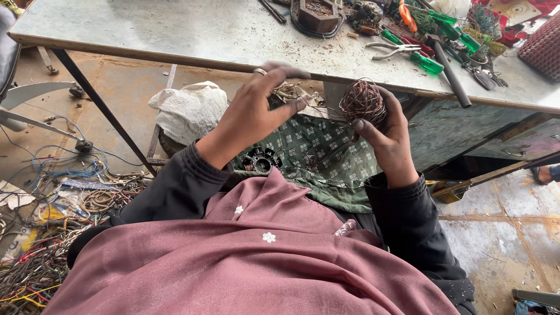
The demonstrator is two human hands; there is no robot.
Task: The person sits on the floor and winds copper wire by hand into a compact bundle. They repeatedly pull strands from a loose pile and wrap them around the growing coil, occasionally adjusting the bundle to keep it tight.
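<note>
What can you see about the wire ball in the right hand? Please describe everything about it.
The wire ball is a roundish, loosely wound bundle of thin reddish-brown wire, coppery in look. The right hand grips it from below and behind, with fingers around its lower side. It is held up in front of the table edge, above the green cloth on the lap. A fine strand seems to run from it toward the left hand, which pinches it.

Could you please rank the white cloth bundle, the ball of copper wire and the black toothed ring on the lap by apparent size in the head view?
1. White cloth bundle, clearly largest.
2. Ball of copper wire, held in the right hand.
3. Black toothed ring; it looks only slightly smaller and is partly hidden, so ranks 2 and 3 are unsure.
</note>
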